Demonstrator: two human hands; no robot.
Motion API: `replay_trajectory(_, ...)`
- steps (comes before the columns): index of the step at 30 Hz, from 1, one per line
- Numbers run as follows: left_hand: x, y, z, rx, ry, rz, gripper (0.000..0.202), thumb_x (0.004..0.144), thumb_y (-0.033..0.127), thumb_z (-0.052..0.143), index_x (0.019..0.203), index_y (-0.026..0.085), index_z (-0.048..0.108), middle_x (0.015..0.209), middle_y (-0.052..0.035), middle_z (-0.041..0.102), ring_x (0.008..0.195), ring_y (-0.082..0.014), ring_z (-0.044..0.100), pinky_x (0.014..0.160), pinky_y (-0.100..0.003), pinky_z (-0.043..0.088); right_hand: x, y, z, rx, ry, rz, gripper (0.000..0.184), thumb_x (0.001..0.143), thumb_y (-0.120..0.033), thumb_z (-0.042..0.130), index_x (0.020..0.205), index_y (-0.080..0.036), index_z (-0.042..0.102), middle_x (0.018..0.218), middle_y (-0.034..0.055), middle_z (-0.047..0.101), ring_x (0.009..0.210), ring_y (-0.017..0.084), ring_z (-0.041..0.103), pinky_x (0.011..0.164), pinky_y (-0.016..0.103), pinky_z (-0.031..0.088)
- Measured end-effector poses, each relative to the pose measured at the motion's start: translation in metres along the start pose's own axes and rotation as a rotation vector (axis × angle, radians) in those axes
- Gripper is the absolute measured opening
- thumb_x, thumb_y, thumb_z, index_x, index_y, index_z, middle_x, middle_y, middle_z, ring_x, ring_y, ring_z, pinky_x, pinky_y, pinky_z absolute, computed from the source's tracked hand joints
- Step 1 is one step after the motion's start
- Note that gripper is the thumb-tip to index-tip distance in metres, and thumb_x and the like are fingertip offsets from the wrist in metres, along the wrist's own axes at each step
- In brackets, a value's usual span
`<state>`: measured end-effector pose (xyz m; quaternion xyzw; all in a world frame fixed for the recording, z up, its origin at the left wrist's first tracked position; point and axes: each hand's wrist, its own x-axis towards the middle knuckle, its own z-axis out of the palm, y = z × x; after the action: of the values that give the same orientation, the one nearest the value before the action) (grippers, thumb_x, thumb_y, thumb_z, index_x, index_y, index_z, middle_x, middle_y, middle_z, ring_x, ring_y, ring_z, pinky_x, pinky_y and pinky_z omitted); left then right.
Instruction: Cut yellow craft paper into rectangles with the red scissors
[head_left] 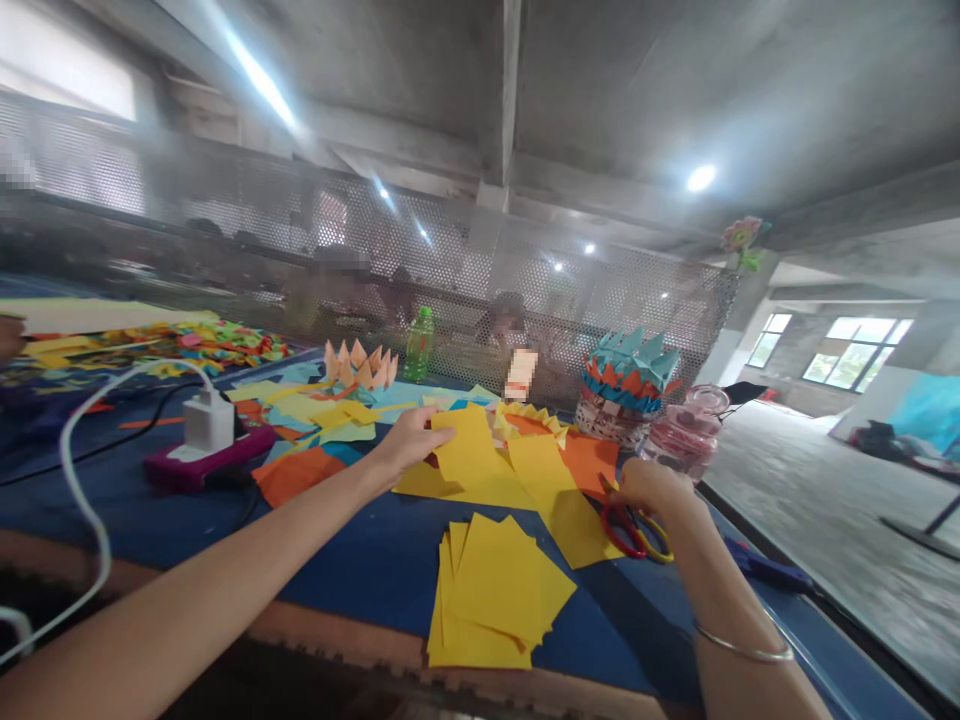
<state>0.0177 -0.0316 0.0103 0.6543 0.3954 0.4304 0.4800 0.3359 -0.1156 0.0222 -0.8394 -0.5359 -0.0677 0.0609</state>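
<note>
As left hand [409, 440] pinches, plain yellow paper [471, 458]

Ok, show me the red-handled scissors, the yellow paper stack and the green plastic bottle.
red-handled scissors [630, 545], head view, handle loop.
yellow paper stack [491, 590], head view, top sheet.
green plastic bottle [418, 348], head view, body.

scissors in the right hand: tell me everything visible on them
The scissors show two looped handles, one red, one yellow, plastic by the look. The right hand grips them from above, so the blades are hidden; open or closed cannot be told. They sit low over the blue table, handles overlapping the edge of a yellow paper piece.
</note>
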Motion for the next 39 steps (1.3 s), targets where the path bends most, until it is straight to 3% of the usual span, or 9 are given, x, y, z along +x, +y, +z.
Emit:
replay_trajectory(4,0.000,0.000,0.000,0.013,-0.003,-0.021,0.042,0.056,0.032,0.070,0.091,0.010,0.062,0.062,-0.0012,0.062,0.048,-0.0130,0.056,0.039,-0.021,0.044,0.003,-0.025,0.011,0.147,0.092,-0.112,0.029,0.080,-0.040,0.049,0.096,-0.021,0.066,0.101,0.0136,0.068,0.094,0.030,0.063,0.073,0.037,0.044)
replay_trajectory(8,-0.001,0.000,0.001,0.008,-0.045,-0.017,0.038,0.057,0.034,0.070,0.087,0.012,0.063,0.062,-0.0003,0.061,0.050,-0.0129,0.057,0.042,-0.022,0.045,0.014,-0.043,0.037,0.428,0.134,-0.257,0.041,0.082,-0.036,0.051,0.119,-0.018,0.052,0.114,0.0109,0.063,0.092,0.022,0.062,0.079,0.030,0.043)
replay_trajectory(11,-0.003,0.002,0.002,-0.005,-0.057,-0.051,0.034,0.057,0.032,0.071,0.084,0.012,0.062,0.063,-0.0002,0.061,0.050,-0.0125,0.056,0.042,-0.022,0.044,0.021,-0.045,0.051,0.542,0.104,-0.259,0.049,0.079,-0.030,0.055,0.125,-0.017,0.046,0.111,0.0106,0.064,0.082,0.019,0.063,0.076,0.029,0.044)
replay_trajectory(16,-0.005,0.004,0.004,-0.008,-0.066,-0.057,0.031,0.058,0.030,0.071,0.082,0.012,0.063,0.063,-0.0007,0.060,0.052,-0.0122,0.056,0.040,-0.021,0.043,0.025,-0.043,0.051,0.589,0.066,-0.276,0.048,0.071,-0.029,0.062,0.115,-0.014,0.053,0.085,0.0048,0.066,0.076,0.018,0.061,0.068,0.026,0.043)
replay_trajectory(19,-0.005,0.003,0.003,-0.010,-0.086,-0.044,0.031,0.059,0.031,0.070,0.083,0.012,0.063,0.063,-0.0013,0.061,0.052,-0.0124,0.055,0.040,-0.021,0.043,0.022,-0.041,0.043,0.591,0.008,-0.345,0.027,0.066,-0.034,0.064,0.083,-0.013,0.064,0.066,-0.0003,0.060,0.065,0.016,0.057,0.059,0.023,0.040)
replay_trajectory(22,-0.006,0.003,0.003,-0.021,-0.100,-0.041,0.033,0.058,0.031,0.071,0.084,0.012,0.064,0.061,-0.0006,0.059,0.050,-0.0117,0.053,0.040,-0.021,0.042,0.017,-0.036,0.034,0.672,-0.138,-0.376,0.024,0.059,-0.038,0.068,0.060,-0.014,0.060,0.053,-0.0038,0.056,0.056,0.014,0.053,0.051,0.021,0.037)
replay_trajectory(25,-0.006,0.004,0.003,-0.018,-0.099,-0.042,0.034,0.058,0.033,0.072,0.082,0.011,0.065,0.061,-0.0008,0.059,0.052,-0.0120,0.053,0.040,-0.022,0.043,0.012,-0.032,0.023,0.929,-0.192,-0.310,0.028,0.056,-0.041,0.070,0.061,-0.015,0.061,0.054,-0.0027,0.059,0.053,0.014,0.053,0.048,0.022,0.038)
replay_trajectory(31,-0.006,0.006,0.001,-0.121,-0.108,-0.099,0.040,0.054,0.038,0.076,0.082,0.012,0.065,0.068,-0.0017,0.062,0.056,-0.0111,0.054,0.043,-0.020,0.040,0.003,-0.041,0.003,1.506,0.276,-0.039,0.032,0.059,-0.042,0.072,0.070,-0.014,0.061,0.046,-0.0044,0.052,0.037,0.007,0.041,0.035,0.019,0.030)
replay_trajectory(39,0.001,0.002,-0.006,-0.396,-0.072,-0.166,0.033,0.046,0.026,0.083,0.074,0.013,0.068,0.081,-0.0053,0.069,0.074,-0.0122,0.059,0.062,-0.021,0.043,-0.019,-0.089,0.013,1.726,0.085,-0.089,0.037,0.053,-0.040,0.077,0.075,-0.014,0.061,0.058,-0.0004,0.061,0.044,0.010,0.054,0.037,0.019,0.039)
